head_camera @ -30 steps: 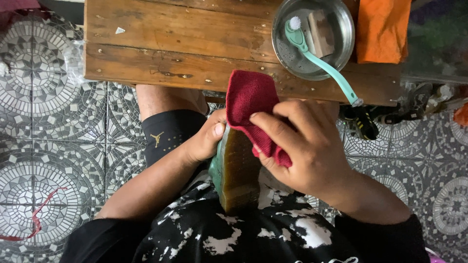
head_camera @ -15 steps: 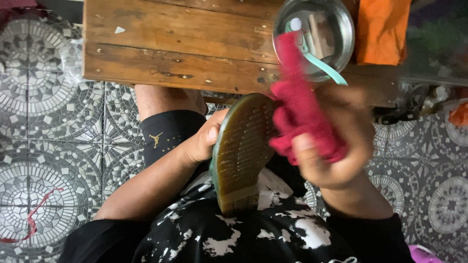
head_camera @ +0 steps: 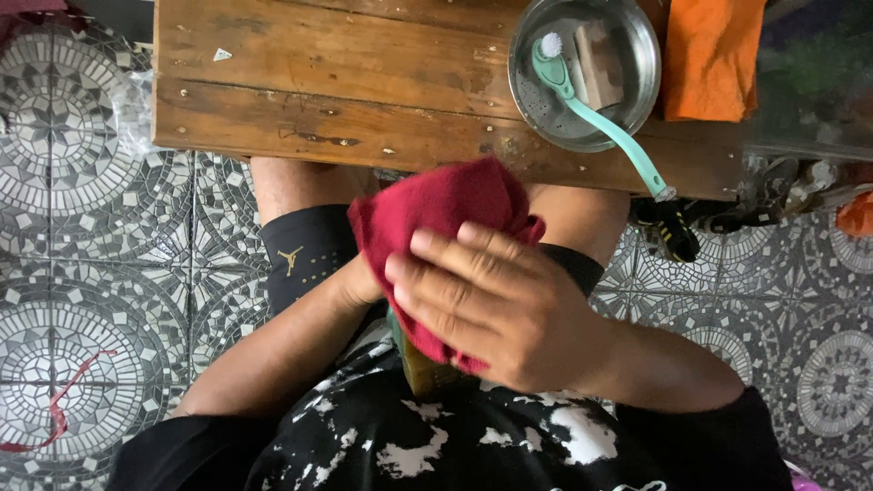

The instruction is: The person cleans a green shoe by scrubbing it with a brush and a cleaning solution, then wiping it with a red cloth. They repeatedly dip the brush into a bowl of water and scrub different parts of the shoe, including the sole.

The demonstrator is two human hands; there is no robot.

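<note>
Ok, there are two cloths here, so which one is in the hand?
The dark red cloth, pressed by the right hand over the shoe's sole. The orange cloth lies untouched on the wooden table.

Soft matt red cloth (head_camera: 436, 214); rough, scuffed wooden table (head_camera: 318, 82); shiny metal bowl (head_camera: 637, 91); smooth plastic brush (head_camera: 600, 123).

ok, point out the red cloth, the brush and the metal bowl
red cloth (head_camera: 436, 205), head view, upper folded part above the fingers
brush (head_camera: 607, 132), head view, middle of the teal handle
metal bowl (head_camera: 526, 68), head view, left inner wall
</note>
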